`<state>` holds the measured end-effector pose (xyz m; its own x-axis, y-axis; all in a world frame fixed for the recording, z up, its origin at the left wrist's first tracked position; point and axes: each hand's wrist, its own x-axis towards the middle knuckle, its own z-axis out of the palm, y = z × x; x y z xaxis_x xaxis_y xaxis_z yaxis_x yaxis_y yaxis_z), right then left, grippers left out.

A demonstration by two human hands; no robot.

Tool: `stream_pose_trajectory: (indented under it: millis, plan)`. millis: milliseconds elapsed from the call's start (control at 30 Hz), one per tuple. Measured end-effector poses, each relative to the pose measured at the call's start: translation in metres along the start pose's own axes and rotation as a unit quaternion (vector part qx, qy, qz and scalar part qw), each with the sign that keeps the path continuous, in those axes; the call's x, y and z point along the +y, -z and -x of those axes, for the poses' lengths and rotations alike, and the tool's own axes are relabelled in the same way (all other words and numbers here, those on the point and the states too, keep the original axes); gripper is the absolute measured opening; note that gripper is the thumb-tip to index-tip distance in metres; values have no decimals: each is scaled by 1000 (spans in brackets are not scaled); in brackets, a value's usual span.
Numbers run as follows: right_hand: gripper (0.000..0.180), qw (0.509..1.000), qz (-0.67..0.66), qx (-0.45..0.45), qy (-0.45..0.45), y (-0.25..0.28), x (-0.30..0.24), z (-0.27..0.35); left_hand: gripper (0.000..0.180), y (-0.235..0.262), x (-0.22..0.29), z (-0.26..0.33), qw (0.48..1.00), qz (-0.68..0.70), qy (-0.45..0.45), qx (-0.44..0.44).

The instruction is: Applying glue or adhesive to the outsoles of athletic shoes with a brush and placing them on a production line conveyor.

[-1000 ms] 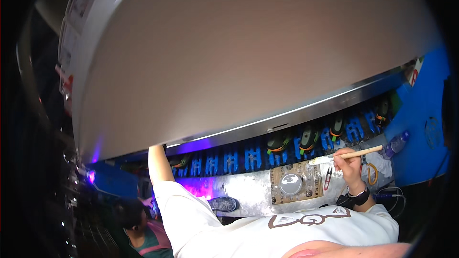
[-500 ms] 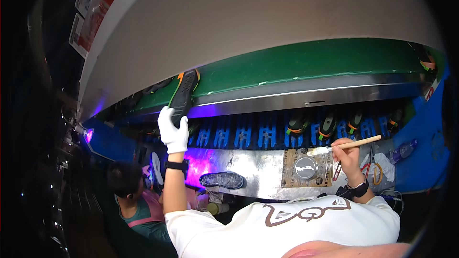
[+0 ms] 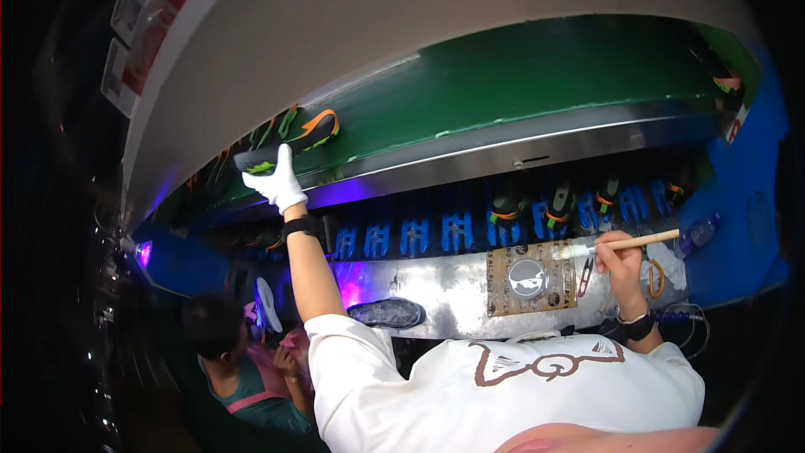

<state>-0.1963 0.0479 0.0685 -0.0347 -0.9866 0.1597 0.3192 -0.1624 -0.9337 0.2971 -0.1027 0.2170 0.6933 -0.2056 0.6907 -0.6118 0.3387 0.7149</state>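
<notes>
My left hand (image 3: 283, 183), in a white glove, reaches over the metal rail onto the green conveyor belt. Its fingers are closed on a dark shoe (image 3: 256, 159) with bright green trim. Just beyond the fingers shows a black part with an orange band (image 3: 323, 124); I cannot tell whether it belongs to the same shoe. My bare right hand (image 3: 618, 262) grips a brush by its pale wooden handle (image 3: 647, 240), light tip pointing left. Left of that hand, a round container (image 3: 527, 278) rests on a brown printed sheet (image 3: 501, 302).
A dark sole-shaped piece (image 3: 387, 313) lies on the metal bench (image 3: 457, 302). Red-handled snips (image 3: 585, 275) and orange-handled scissors (image 3: 656, 278) lie near my right hand. Shoes (image 3: 560, 204) sit on blue racks below the belt. Another person (image 3: 251, 369) works at lower left.
My left hand has moved left and farther over the belt, and the shoe has turned from sole-up. My right hand still holds the brush at the sheet's right edge. The view has shifted slightly.
</notes>
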Motion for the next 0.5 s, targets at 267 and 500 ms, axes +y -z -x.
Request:
stream_pose_trajectory:
  millis: [267,500]
  plan:
    - [10,988,146,7,-45,26,65,-6,53,66,87,58,858,382,178,-294]
    - [10,968,226,-77,-71,17,111,-3,58,108,12,219,684,331,450,-469]
